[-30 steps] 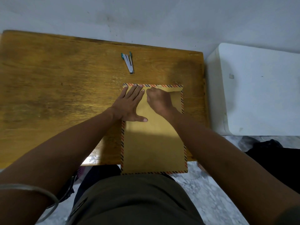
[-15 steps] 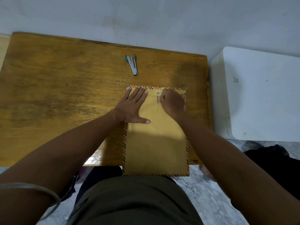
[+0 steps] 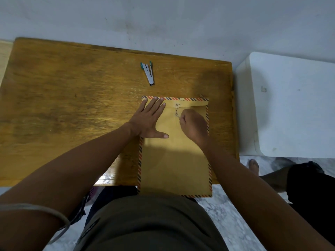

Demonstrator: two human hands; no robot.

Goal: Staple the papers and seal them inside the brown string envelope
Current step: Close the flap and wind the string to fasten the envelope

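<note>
On the desk's (image 3: 72,105) near right part lies the envelope (image 3: 174,160), its long axis running from the far side toward the person, the near end overhanging the desk edge above the lap. Its flap is folded down at the far end, and the papers are not visible; presumably they are already inside. The stapler (image 3: 148,73) rests beyond the envelope's far left corner, well apart from both hands.

The left hand (image 3: 148,120) lies flat with fingers spread on the envelope's far left part, pressing it still. The right hand (image 3: 194,124) is curled just right of the two string buttons (image 3: 176,109), its fingertips pinching what looks like the thin string (image 3: 178,115) beside the lower button; the thread is too fine to trace fully.

The buttons stand one beyond the other along the envelope's long axis, directly left of the right fist, so that hand is the nearer one for winding. The sealing step seems to be under way: the string likely needs looping between the two buttons while the left hand holds the envelope down.
</note>
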